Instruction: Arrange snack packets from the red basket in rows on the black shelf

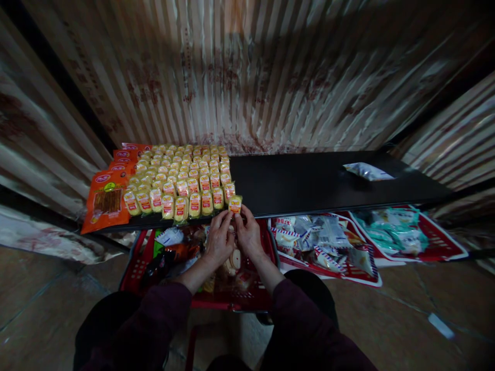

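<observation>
A small yellow wrapped snack cake (235, 204) with a red and white label stands at the shelf's front edge, at the right end of the front row. My right hand (248, 234) has its fingers closed on this packet's right and lower side. Just left of it, my left hand (219, 239) is closed with bent fingers, its fingertips beside the packet; what lies in them is hidden. Many matching wrapped cakes (194, 204) stand in tight rows to the left. Below both hands sits a red basket (133, 263) with mixed packets inside.
Orange snack bags (106, 198) lie at the left end of the black shelf (286, 180). A white and blue packet (367, 171) rests at its right. Beneath are a basket of white packets (328, 234) and one of teal packets (402, 232). Patterned, pleated sheeting (247, 77) hangs behind.
</observation>
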Action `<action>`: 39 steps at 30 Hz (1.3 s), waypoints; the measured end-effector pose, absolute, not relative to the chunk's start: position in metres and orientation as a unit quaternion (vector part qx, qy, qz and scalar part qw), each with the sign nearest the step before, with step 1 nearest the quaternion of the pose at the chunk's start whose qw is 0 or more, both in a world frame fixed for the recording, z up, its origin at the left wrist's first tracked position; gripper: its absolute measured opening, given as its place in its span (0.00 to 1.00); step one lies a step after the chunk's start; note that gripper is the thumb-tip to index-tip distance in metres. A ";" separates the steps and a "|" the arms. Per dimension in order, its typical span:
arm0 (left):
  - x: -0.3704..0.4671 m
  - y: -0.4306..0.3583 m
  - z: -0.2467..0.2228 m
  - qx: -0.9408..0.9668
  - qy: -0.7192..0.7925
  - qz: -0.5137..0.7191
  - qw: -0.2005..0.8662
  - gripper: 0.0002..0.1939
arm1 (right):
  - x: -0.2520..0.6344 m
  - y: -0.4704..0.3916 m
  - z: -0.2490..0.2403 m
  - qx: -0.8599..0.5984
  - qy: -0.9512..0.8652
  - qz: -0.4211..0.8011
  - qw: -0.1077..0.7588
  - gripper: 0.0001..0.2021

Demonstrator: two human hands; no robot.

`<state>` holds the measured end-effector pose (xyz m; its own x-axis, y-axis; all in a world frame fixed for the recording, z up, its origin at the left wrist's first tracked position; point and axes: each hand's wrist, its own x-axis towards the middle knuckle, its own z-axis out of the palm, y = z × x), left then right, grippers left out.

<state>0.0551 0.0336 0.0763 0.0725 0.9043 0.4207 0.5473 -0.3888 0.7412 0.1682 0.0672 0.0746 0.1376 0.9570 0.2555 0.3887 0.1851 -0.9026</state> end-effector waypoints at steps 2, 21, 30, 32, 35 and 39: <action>0.058 0.039 0.076 0.701 0.518 0.449 0.196 0.31 | 0.169 0.073 0.074 -0.578 -0.594 0.272 0.489 0.21; 0.072 0.058 0.073 0.666 0.564 0.461 0.160 0.31 | 0.175 0.091 0.074 -0.590 -0.660 0.155 0.440 0.19; 0.074 0.057 0.074 0.682 0.572 0.441 0.121 0.30 | 0.170 0.108 0.073 -0.584 -0.636 0.209 0.460 0.27; 0.074 0.059 0.073 0.691 0.571 0.431 0.107 0.29 | 0.167 0.115 0.077 -0.584 -0.630 0.238 0.454 0.29; 0.074 0.063 0.070 0.709 0.571 0.409 0.057 0.26 | 0.163 0.125 0.081 -0.585 -0.626 0.260 0.445 0.30; 0.073 0.068 0.069 0.725 0.578 0.373 -0.027 0.20 | 0.163 0.133 0.082 -0.587 -0.614 0.270 0.454 0.27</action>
